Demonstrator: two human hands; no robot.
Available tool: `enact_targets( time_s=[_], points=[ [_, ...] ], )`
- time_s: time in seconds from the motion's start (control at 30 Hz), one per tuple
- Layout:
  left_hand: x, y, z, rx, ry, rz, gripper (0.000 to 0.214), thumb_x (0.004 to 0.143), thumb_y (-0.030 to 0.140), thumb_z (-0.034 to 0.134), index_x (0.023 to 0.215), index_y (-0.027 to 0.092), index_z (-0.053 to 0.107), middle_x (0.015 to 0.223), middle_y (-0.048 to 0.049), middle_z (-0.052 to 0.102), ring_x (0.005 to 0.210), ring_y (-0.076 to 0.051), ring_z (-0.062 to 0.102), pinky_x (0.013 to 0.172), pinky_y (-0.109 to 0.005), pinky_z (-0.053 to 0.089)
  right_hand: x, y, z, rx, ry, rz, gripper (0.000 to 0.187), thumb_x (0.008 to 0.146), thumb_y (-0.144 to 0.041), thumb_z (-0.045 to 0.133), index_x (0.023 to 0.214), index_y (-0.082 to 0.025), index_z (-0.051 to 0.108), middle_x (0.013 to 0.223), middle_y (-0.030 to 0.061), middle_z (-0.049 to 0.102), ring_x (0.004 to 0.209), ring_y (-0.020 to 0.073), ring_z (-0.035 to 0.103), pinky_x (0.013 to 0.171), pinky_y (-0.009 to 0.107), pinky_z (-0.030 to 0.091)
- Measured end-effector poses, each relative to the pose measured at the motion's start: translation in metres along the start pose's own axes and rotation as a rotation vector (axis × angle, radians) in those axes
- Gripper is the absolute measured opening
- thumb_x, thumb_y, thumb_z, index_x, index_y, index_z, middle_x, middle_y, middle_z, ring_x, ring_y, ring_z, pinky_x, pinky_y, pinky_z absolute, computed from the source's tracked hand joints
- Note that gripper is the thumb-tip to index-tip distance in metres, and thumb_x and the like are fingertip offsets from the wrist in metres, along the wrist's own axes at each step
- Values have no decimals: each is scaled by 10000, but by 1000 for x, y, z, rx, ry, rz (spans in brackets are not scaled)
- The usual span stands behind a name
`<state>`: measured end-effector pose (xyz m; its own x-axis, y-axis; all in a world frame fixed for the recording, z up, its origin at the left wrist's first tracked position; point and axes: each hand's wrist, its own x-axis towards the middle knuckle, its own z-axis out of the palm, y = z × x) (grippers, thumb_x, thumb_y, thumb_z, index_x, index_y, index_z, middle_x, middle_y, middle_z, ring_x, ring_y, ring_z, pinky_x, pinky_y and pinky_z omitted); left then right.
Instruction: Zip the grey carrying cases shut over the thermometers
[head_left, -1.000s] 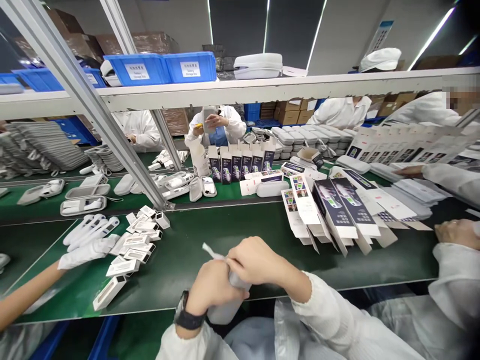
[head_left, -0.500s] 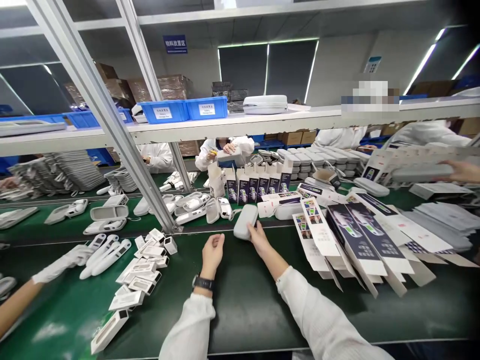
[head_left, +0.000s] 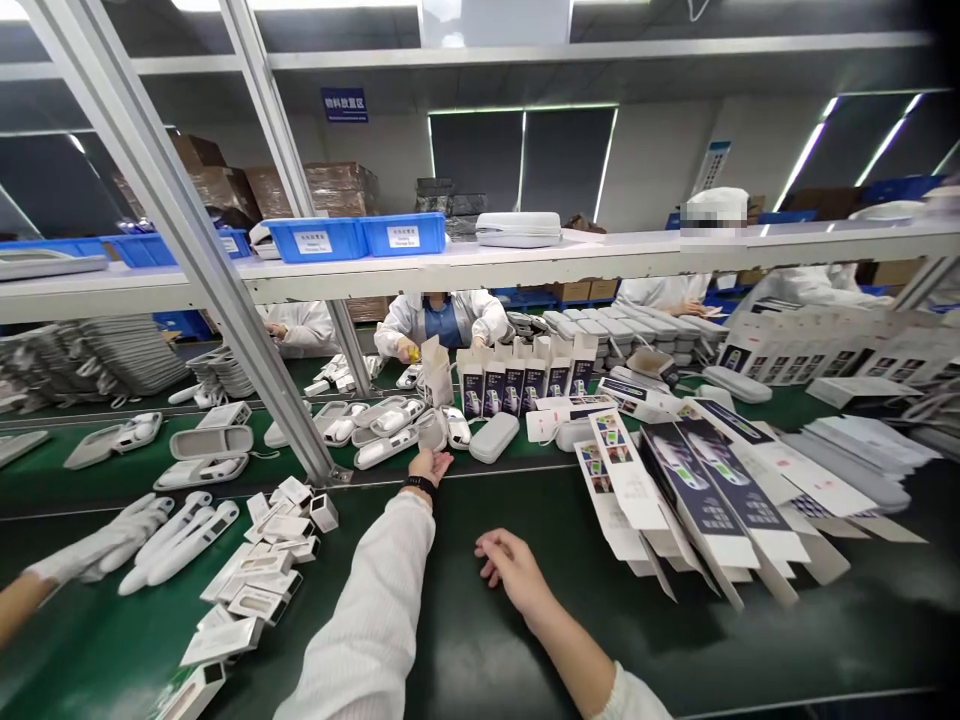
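My left hand (head_left: 430,466) reaches to the near edge of an open grey case (head_left: 433,432), its fingers apart. Whether it touches the case I cannot tell. A white handheld thermometer (head_left: 456,427) lies in the case's other half. My right hand (head_left: 516,574) hovers over the green work surface, fingers loosely bent and apart, holding nothing. Beyond it a closed grey case (head_left: 495,438) lies on the belt, to the right of the open one. More open cases with thermometers (head_left: 390,420) lie left of my left hand.
Flattened printed cartons (head_left: 697,480) are piled on the right. Upright open cartons (head_left: 517,385) stand behind the cases. Small white boxes (head_left: 259,560) lie on the left, near a co-worker's gloved hand (head_left: 124,535) and thermometers (head_left: 184,545). A metal post (head_left: 217,290) rises at left.
My right hand has let go of the closed grey case, which now lies on the belt, and has drawn back toward me. My left hand has moved forward to the open case.
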<state>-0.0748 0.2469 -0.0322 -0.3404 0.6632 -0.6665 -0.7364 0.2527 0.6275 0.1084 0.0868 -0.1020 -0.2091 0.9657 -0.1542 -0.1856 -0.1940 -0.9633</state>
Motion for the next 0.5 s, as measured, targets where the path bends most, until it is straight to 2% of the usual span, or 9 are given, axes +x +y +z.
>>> enact_targets(
  time_s=[0.07,0.2,0.3,0.37,0.43,0.5],
  points=[
    [-12,-9,-6,-7,-19,23,358,960,355,617,1267,172,594,1264,-102,624,1055,-244,650,869,-453,574,4,-5,-6,117,38,49,545,728,-649,753,921,-148,660,879,81,694,621,152,637,515,244,472],
    [-44,-22,-30,-16,-88,121,306,951,337,638,1206,169,615,1177,-84,656,954,-204,670,784,-389,596,14,-18,-15,304,30,128,571,758,-604,762,1094,-159,636,1020,125,720,797,217,722,703,317,555],
    [-71,-27,-52,11,-157,188,94,936,227,647,916,136,656,817,-2,658,660,-117,624,712,-341,614,22,-29,-15,377,10,192,592,799,-572,746,1204,-170,587,1076,138,723,879,243,736,806,361,557],
    [-91,-30,-69,46,-209,226,219,911,144,637,693,145,612,591,47,553,503,-81,525,757,-379,636,26,-35,-10,477,-63,216,626,839,-613,686,1278,-193,537,1112,135,719,920,258,737,838,396,559],
    [-111,-36,-90,96,-249,269,323,886,123,628,571,161,570,488,56,487,451,-80,494,832,-445,632,26,-36,-3,578,-211,222,672,854,-681,623,1295,-184,522,1106,140,720,925,272,736,824,418,570],
    [-130,-44,-114,167,-261,326,349,845,165,668,514,167,558,442,51,467,453,-114,539,848,-496,621,22,-34,5,586,-319,201,694,823,-704,642,1228,-147,555,990,133,731,810,266,736,688,378,589]
  ],
)
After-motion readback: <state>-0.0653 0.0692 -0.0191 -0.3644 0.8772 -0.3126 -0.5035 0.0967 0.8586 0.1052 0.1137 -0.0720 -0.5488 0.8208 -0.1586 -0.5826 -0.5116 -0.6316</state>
